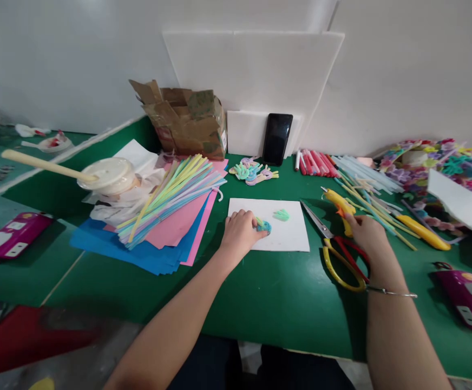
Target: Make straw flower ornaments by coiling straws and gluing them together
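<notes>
My left hand (243, 230) rests on a white sheet (295, 235), its fingers closed on a small coiled pipe-cleaner piece (264, 226) in blue and yellow-green. A little green pipe-cleaner piece (282, 215) lies on the same sheet, to the right of that hand. Farther right, my right hand (366, 234) grips a yellow hot glue gun (339, 204) by its handle, and the nozzle points away and to the left. Scissors (330, 238) with yellow and red handles lie open between the sheet and my right hand.
Pipe cleaners (179, 192) lie on coloured paper (134, 254) at left, near a lidded cup (112, 176) with a straw. A cardboard box (187, 122), upright phone (277, 139), twisted pieces (250, 170) and red-pink markers (316, 163) line the back. A yellow craft knife (424, 232) lies right.
</notes>
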`<control>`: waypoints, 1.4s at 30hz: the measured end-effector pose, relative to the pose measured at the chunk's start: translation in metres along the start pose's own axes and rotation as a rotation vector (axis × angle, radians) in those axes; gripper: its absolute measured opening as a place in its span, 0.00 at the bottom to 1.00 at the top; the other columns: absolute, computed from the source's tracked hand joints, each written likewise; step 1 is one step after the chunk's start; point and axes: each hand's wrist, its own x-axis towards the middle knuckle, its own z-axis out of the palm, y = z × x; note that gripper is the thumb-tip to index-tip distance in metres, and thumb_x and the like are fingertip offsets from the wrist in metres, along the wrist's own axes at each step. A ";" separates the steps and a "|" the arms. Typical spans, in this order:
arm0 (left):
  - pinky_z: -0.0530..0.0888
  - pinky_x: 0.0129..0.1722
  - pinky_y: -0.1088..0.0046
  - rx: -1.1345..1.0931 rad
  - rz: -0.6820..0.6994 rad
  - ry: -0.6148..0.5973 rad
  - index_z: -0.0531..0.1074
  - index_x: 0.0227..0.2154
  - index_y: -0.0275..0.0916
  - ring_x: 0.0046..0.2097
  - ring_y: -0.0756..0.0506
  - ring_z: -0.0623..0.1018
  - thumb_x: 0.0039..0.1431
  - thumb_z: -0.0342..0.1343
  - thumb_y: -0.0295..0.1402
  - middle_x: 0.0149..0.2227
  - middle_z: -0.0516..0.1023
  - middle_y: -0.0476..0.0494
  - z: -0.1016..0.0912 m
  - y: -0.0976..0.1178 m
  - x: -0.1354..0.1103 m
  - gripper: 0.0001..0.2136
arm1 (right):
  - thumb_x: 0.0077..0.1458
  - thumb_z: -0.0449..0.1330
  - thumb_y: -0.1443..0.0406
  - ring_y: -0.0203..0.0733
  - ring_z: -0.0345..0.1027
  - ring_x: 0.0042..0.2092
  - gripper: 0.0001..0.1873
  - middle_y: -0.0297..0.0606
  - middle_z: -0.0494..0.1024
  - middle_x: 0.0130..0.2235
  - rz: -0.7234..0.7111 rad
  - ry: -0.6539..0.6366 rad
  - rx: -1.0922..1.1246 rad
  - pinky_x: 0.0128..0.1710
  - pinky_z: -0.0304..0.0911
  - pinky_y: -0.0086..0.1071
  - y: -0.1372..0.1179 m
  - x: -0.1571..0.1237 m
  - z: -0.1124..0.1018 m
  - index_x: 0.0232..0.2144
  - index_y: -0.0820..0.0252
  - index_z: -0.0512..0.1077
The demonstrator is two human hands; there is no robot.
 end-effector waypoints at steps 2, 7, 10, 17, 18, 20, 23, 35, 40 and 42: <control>0.65 0.42 0.63 -0.007 0.027 0.017 0.64 0.24 0.40 0.41 0.40 0.72 0.45 0.61 0.36 0.33 0.72 0.45 -0.001 0.001 0.000 0.11 | 0.46 0.55 0.50 0.51 0.70 0.31 0.17 0.43 0.73 0.22 -0.002 -0.031 0.257 0.32 0.64 0.43 -0.004 -0.004 0.001 0.21 0.57 0.68; 0.66 0.39 0.66 -0.041 0.129 0.051 0.64 0.31 0.39 0.42 0.42 0.71 0.46 0.61 0.33 0.35 0.72 0.45 -0.004 0.006 -0.002 0.12 | 0.36 0.65 0.56 0.37 0.68 0.28 0.16 0.33 0.72 0.27 -0.025 -0.181 0.905 0.29 0.67 0.32 -0.026 -0.021 -0.006 0.28 0.56 0.70; 0.67 0.39 0.66 -0.023 0.133 0.031 0.64 0.32 0.39 0.41 0.42 0.71 0.46 0.62 0.33 0.36 0.72 0.45 -0.003 0.007 -0.003 0.13 | 0.35 0.66 0.58 0.32 0.63 0.23 0.15 0.30 0.70 0.25 0.039 -0.276 1.026 0.20 0.62 0.27 -0.039 -0.032 -0.010 0.27 0.56 0.70; 0.68 0.40 0.67 0.018 0.148 0.029 0.64 0.31 0.38 0.42 0.43 0.71 0.46 0.62 0.30 0.36 0.72 0.45 0.003 0.003 -0.001 0.12 | 0.38 0.68 0.60 0.28 0.48 0.18 0.14 0.25 0.59 0.17 -0.049 -0.499 0.923 0.16 0.48 0.24 -0.049 -0.049 -0.007 0.29 0.59 0.70; 0.68 0.40 0.67 0.023 0.154 0.029 0.64 0.31 0.38 0.42 0.43 0.71 0.46 0.62 0.29 0.37 0.72 0.45 0.003 0.002 0.000 0.12 | 0.39 0.68 0.60 0.28 0.48 0.18 0.15 0.24 0.58 0.16 -0.077 -0.517 0.874 0.16 0.48 0.25 -0.049 -0.051 -0.007 0.29 0.59 0.70; 0.68 0.40 0.67 0.027 0.158 0.028 0.64 0.31 0.38 0.42 0.43 0.71 0.46 0.62 0.29 0.37 0.71 0.45 0.003 0.002 0.000 0.12 | 0.40 0.67 0.58 0.28 0.49 0.19 0.15 0.25 0.59 0.17 -0.125 -0.551 0.761 0.16 0.47 0.25 -0.048 -0.052 -0.008 0.28 0.61 0.70; 0.69 0.40 0.67 0.014 0.159 0.034 0.64 0.31 0.38 0.42 0.43 0.71 0.46 0.62 0.30 0.37 0.71 0.45 0.004 0.002 0.000 0.12 | 0.43 0.64 0.51 0.28 0.49 0.18 0.19 0.27 0.59 0.16 -0.157 -0.638 0.605 0.17 0.45 0.26 -0.049 -0.055 -0.008 0.26 0.63 0.70; 0.69 0.40 0.66 0.000 0.149 0.026 0.65 0.32 0.38 0.41 0.44 0.72 0.47 0.62 0.31 0.37 0.72 0.45 0.005 0.002 0.001 0.11 | 0.44 0.54 0.40 0.27 0.51 0.15 0.29 0.27 0.59 0.13 -0.190 -0.654 0.337 0.14 0.46 0.24 -0.055 -0.063 0.009 0.18 0.61 0.63; 0.69 0.40 0.66 -0.012 0.155 0.028 0.65 0.32 0.37 0.41 0.44 0.72 0.47 0.62 0.31 0.37 0.72 0.45 0.006 0.000 0.002 0.12 | 0.44 0.52 0.39 0.27 0.51 0.14 0.30 0.27 0.58 0.12 -0.214 -0.647 0.299 0.14 0.46 0.24 -0.057 -0.064 0.011 0.16 0.61 0.63; 0.69 0.40 0.66 -0.012 0.157 0.027 0.65 0.32 0.38 0.41 0.44 0.72 0.47 0.62 0.31 0.37 0.72 0.45 0.006 0.000 0.001 0.12 | 0.44 0.52 0.39 0.27 0.51 0.13 0.31 0.27 0.57 0.11 -0.225 -0.655 0.277 0.13 0.46 0.24 -0.058 -0.064 0.012 0.16 0.61 0.64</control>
